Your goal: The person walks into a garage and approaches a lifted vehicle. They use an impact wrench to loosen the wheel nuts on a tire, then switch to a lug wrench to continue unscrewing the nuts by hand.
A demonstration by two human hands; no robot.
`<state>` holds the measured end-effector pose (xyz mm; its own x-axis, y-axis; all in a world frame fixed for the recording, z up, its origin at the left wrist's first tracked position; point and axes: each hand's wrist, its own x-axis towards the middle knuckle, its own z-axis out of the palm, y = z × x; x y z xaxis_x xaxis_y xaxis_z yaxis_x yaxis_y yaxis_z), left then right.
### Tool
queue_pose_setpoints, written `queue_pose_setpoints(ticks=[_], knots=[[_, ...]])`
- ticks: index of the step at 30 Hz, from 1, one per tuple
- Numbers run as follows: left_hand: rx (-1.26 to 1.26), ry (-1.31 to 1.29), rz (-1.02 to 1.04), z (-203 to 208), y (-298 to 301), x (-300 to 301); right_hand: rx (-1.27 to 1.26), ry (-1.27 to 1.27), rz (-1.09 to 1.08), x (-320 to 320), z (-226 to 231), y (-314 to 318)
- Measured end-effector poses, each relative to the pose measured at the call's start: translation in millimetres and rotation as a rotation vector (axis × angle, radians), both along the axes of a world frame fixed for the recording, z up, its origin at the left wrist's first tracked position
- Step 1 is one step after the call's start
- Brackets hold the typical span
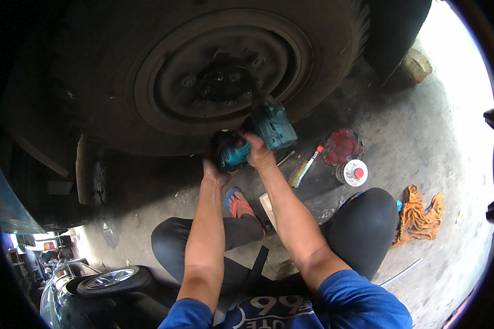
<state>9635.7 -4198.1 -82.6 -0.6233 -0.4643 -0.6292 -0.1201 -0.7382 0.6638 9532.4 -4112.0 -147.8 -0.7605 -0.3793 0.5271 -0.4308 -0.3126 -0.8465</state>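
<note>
A teal and black cordless impact wrench (236, 154) is held up before a large dark wheel (173, 109), its battery end (277, 129) pointing right. My right hand (259, 151) is wrapped around its grip. Under the back of the tool body, my left hand (217, 172) is cupped, its fingers partly hidden. The nose of the tool is dark and blurred near the hub (225, 79), so I cannot tell whether it touches a nut. Wheel nuts (189, 81) ring the hub.
Right of my arms lie a brush (304, 171), a red dish (344, 147) and a white container with a red cap (352, 172). An orange rag (421, 216) lies farther right. A stone block (417, 66) stands behind the tyre. A car wheel (112, 279) shows at lower left.
</note>
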Motion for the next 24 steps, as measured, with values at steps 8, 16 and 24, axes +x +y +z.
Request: queue_pose_setpoints(ticks=[8, 16, 24], knots=[[0.059, -0.008, -0.044, 16, -6, 0, -0.130, -0.079, 0.042, 3, 17, -4], [0.000, -0.009, -0.039, 16, 0, -1, -0.320, -0.565, 0.261, 4, 30, 4], [-0.009, 0.064, 0.009, 7, -7, -2, -0.332, -0.614, 0.262, 5, 32, -3]])
